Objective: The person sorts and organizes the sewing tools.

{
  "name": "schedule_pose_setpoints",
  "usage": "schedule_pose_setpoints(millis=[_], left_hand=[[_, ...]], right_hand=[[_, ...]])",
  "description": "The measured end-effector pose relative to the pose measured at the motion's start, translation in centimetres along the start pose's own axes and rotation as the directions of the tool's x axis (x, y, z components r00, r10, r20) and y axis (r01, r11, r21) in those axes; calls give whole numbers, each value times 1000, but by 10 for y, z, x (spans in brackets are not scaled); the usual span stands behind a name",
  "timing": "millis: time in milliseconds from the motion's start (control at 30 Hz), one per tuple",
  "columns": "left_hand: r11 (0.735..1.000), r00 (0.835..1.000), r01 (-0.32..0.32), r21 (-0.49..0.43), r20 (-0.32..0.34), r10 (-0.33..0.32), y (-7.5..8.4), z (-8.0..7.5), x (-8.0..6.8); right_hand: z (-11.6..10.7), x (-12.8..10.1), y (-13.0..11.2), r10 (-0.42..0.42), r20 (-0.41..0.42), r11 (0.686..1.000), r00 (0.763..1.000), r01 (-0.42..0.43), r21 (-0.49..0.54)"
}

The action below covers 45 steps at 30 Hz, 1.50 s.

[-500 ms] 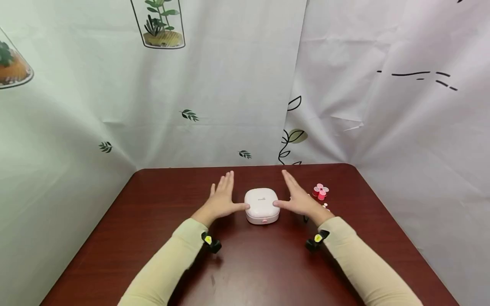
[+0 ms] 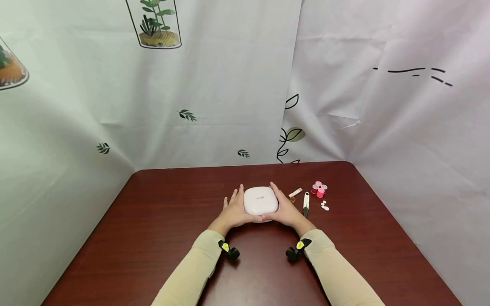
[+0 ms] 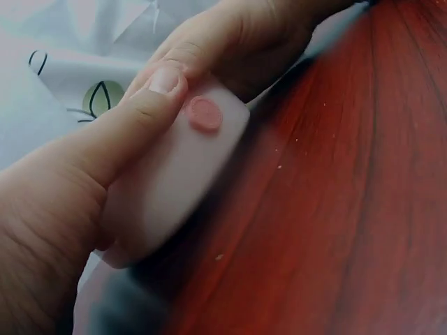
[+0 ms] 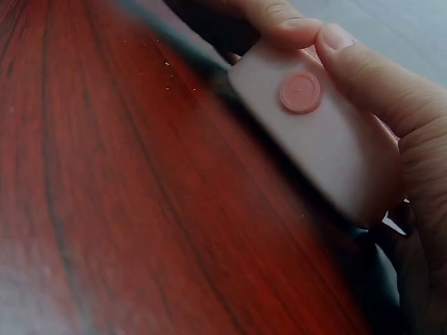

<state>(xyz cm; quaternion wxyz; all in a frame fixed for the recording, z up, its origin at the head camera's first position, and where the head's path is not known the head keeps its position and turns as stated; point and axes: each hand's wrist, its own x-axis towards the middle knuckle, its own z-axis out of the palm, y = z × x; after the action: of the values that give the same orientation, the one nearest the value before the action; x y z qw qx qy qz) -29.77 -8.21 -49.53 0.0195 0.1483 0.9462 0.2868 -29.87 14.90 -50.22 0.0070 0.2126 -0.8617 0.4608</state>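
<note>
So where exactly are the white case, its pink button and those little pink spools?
white case (image 2: 260,199), head view, middle of its lid.
pink button (image 4: 300,93), right wrist view, centre of the round button on the case's front edge.
pink spools (image 2: 319,188), head view, middle of the cluster.

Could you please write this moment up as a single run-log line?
left hand: grips white case | right hand: grips same case | thumbs by pink button | case on table | spools, snips to right

Both forearms angled inward, wrists near; left hand and right hand cupped facing each other, thumbs meeting at near side, fingers curled.
</note>
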Motion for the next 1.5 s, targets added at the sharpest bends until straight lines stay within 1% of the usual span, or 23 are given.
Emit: schedule_pose_setpoints(millis=[200, 267, 400, 567, 733, 867, 1067, 1200, 1367, 1500], left_hand=[[999, 999, 13, 48, -44, -11, -3, 11, -1], [999, 998, 14, 42, -68, -11, -3, 13, -2], [999, 996, 11, 45, -90, -7, -3, 14, -2], [999, 996, 0, 54, -86, 5, -2, 12, -4], [999, 996, -16, 45, -84, 20, -3, 10, -6], [998, 997, -22, 57, -73, 26, -4, 11, -7], [996, 998, -33, 83, -57, 38, -4, 9, -5], [997, 998, -29, 77, -45, 32, -4, 7, -6], [997, 998, -45, 61, -48, 47, -4, 8, -5], [996, 997, -59, 63, -44, 62, -5, 7, -5]], right_hand=[[5, 1, 3, 28, -26, 999, 999, -28, -28], [5, 1, 2, 33, -29, 999, 999, -34, -37], [5, 1, 0, 38, -55, 997, 998, -42, -70], [5, 2, -3, 24, -80, 993, 996, -33, -112], [5, 1, -4, 26, -74, 991, 997, -36, -133], [5, 1, -4, 22, -71, 987, 997, -33, -159], [3, 1, -6, 7, -95, 981, 995, -25, -193], [4, 2, -7, 7, -98, 981, 995, -27, -195], [2, 0, -12, 6, -94, 981, 996, -24, -191], [2, 0, -16, 6, -99, 972, 995, -29, -234]])
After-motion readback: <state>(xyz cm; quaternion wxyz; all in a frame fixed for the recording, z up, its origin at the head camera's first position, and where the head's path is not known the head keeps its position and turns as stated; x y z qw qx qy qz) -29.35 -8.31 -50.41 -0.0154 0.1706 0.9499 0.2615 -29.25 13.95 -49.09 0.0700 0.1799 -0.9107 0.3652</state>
